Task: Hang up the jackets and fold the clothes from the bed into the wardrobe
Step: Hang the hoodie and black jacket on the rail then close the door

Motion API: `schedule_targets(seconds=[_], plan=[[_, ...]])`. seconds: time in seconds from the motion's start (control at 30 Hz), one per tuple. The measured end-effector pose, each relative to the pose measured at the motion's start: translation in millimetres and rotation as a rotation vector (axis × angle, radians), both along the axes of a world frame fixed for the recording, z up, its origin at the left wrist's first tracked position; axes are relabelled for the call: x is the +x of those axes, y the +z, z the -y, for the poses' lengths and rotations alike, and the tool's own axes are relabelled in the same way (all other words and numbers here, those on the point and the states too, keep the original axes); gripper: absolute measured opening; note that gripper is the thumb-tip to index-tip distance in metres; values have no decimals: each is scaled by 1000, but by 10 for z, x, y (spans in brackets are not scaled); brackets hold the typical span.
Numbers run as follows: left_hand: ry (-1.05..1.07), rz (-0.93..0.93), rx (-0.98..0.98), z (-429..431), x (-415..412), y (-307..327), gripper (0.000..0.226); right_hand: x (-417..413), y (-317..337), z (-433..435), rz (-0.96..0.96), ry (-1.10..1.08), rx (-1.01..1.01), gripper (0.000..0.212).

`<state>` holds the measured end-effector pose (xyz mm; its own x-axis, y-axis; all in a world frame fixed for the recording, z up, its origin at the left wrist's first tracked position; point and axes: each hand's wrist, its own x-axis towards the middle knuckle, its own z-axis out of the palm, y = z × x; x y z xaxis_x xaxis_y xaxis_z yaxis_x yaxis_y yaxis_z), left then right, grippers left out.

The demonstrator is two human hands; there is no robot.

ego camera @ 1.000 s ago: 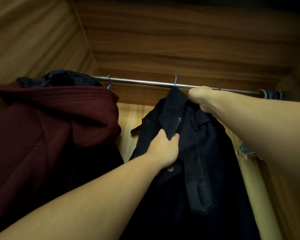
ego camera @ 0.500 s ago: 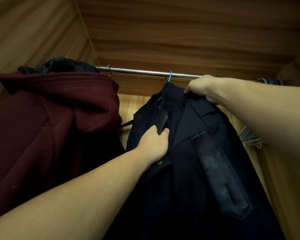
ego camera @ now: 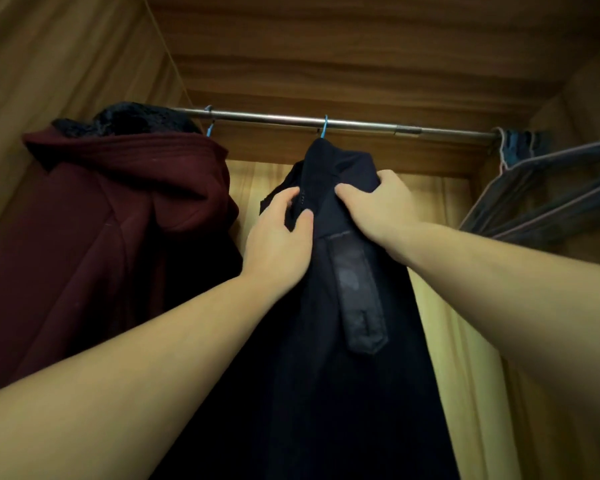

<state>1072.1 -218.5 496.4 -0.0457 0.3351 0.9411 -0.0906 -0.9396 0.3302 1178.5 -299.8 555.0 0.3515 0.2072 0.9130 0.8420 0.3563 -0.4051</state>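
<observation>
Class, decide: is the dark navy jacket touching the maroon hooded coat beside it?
Cannot tell. In the head view the navy jacket and maroon coat show pale wood between them up top; lower down the left hand hides them.

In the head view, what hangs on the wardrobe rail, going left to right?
Maroon hooded coat with a black garment behind it → navy jacket on a blue hanger hook, gripped by left hand and right hand → bunch of empty hangers.

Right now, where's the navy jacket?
In the head view, the navy jacket hangs mid-rail on a blue hanger, right of the maroon hooded coat, with the left hand and right hand gripping its collar.
</observation>
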Motion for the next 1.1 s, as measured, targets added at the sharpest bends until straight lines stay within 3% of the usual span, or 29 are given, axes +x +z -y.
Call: schedule_targets(seconds=[0.17, 0.37, 0.53, 0.7, 0.87, 1.03, 1.1], plan=[[79, -178, -4, 279, -56, -229, 54, -12, -335, 81, -39, -2, -12, 54], [31, -277, -76, 547, -24, -805, 61, 7, -1048, 327, -154, 34, -37, 61], [-176, -387, -252, 714, -203, -1477, 84, -150, -1853, 703, -254, 28, -183, 43], [-174, -603, -410, 788, -466, -2193, 91, -304, -2721, 967, -372, -59, -478, 36], [-205, -598, -452, 1038, -655, -2464, 75, -487, -3108, 1229, -433, -125, -596, 40], [-260, -526, -397, 1481, -553, -2586, 49, -587, -3269, 1609, -445, -197, -540, 55], [-340, -522, -372, 1743, -402, -2650, 38, -542, -3367, 1872, -397, -264, -511, 51]])
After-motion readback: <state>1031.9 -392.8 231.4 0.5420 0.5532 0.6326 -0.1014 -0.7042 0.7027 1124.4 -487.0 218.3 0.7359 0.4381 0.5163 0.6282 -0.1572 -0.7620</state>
